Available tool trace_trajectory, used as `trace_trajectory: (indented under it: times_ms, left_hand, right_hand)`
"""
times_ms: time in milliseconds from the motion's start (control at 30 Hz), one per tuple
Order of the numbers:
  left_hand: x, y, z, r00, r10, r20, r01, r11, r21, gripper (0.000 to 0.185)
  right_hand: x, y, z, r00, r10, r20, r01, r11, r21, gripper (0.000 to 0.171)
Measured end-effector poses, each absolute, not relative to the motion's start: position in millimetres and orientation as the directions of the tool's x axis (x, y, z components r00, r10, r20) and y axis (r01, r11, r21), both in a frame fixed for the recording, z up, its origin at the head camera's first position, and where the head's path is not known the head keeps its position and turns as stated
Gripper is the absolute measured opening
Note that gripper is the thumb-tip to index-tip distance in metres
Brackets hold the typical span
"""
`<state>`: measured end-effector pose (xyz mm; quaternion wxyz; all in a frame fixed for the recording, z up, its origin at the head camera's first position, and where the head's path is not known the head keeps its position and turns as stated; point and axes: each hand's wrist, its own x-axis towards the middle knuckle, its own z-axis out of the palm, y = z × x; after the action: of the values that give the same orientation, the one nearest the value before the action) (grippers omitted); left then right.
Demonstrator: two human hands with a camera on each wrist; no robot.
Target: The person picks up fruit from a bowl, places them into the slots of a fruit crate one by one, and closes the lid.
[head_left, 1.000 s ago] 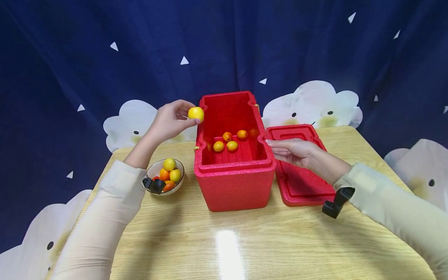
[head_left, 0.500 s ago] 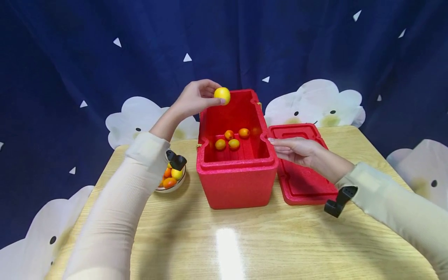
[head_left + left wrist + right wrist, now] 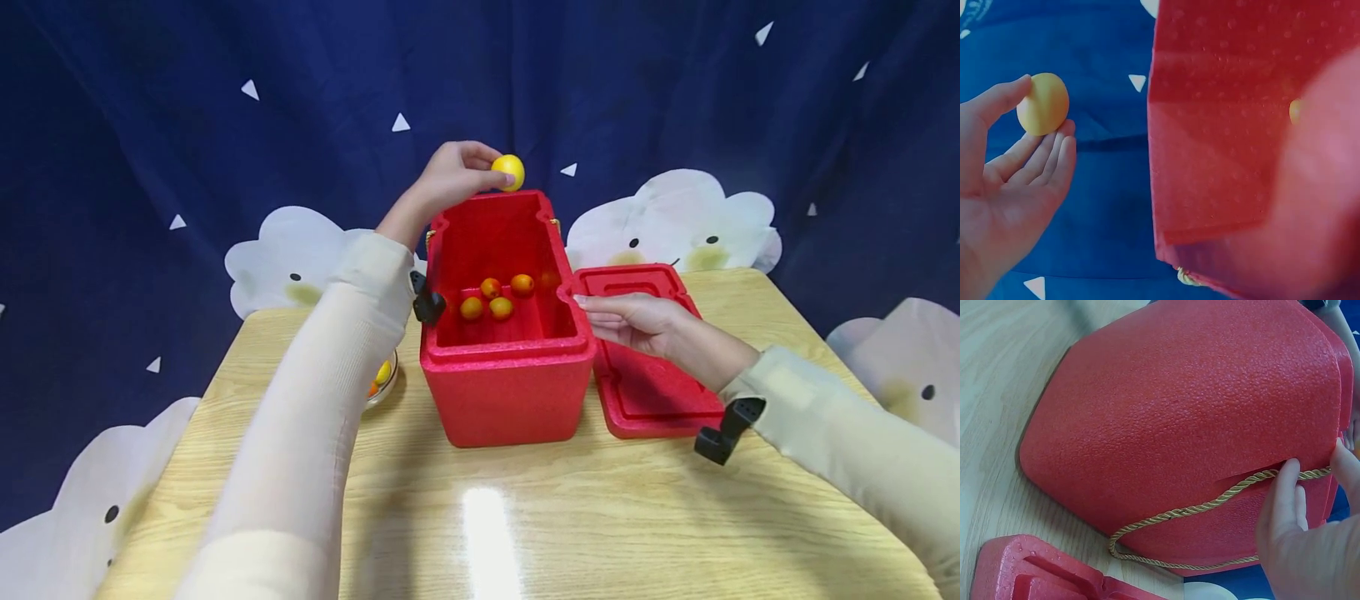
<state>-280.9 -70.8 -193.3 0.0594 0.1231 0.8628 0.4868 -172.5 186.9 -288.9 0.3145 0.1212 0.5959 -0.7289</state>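
My left hand (image 3: 457,175) pinches a round yellow fruit (image 3: 1043,103) between thumb and fingertips. In the head view it overlaps the far end of the uncovered red foam box (image 3: 510,408), with the fruit above the far rim. Several small orange-yellow fruits (image 3: 522,285) lie on the box floor. My right hand (image 3: 637,323) is at the box's right side, thumb tip right at the rim. In the right wrist view its fairly straight fingers lie against the outer wall by a gold twisted rope (image 3: 1204,509).
The red box lid (image 3: 652,396) lies on the wooden table (image 3: 600,525) right of the box. To the left, a white bowl (image 3: 381,398) with yellow and orange fruit is mostly hidden behind my left sleeve. A dark blue curtain (image 3: 480,75) hangs behind.
My left hand has carried the yellow fruit rightward and up in the head view, from beside the box's left rim to its far end. My right hand keeps its place at the box.
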Motion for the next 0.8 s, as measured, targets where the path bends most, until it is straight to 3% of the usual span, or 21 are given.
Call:
trace_trajectory:
  times_ms: [267, 367, 500, 633, 800]
  left_hand:
    - [-290, -71, -202, -0.971, 0.212, -0.111, 0.021, 0.537, 0.843, 0.043]
    - [-292, -71, -202, -0.972, 0.195, -0.132, 0.029, 0.653, 0.756, 0.042]
    - [-292, -67, -199, -0.974, 0.175, -0.146, 0.065, 0.829, 0.555, 0.043]
    - [-288, -60, -193, -0.975, 0.167, -0.148, 0.095, 0.911, 0.402, 0.035]
    - [-283, -57, -184, -0.979, 0.151, -0.137, 0.091, 0.925, 0.37, 0.034]
  right_hand:
    - [-170, 184, -292, -0.767, -0.321, -0.556, 0.607, -0.08, -0.791, 0.013]
    - [-170, 183, -291, -0.771, -0.319, -0.551, 0.598, -0.067, -0.798, 0.014]
    - [-171, 184, -290, -0.776, -0.321, -0.543, 0.589, -0.062, -0.806, 0.014]
    - [-172, 185, -291, -0.774, -0.321, -0.545, 0.592, -0.064, -0.803, 0.013]
    - [-173, 187, -294, -0.775, -0.333, -0.538, 0.59, -0.074, -0.804, 0.015]
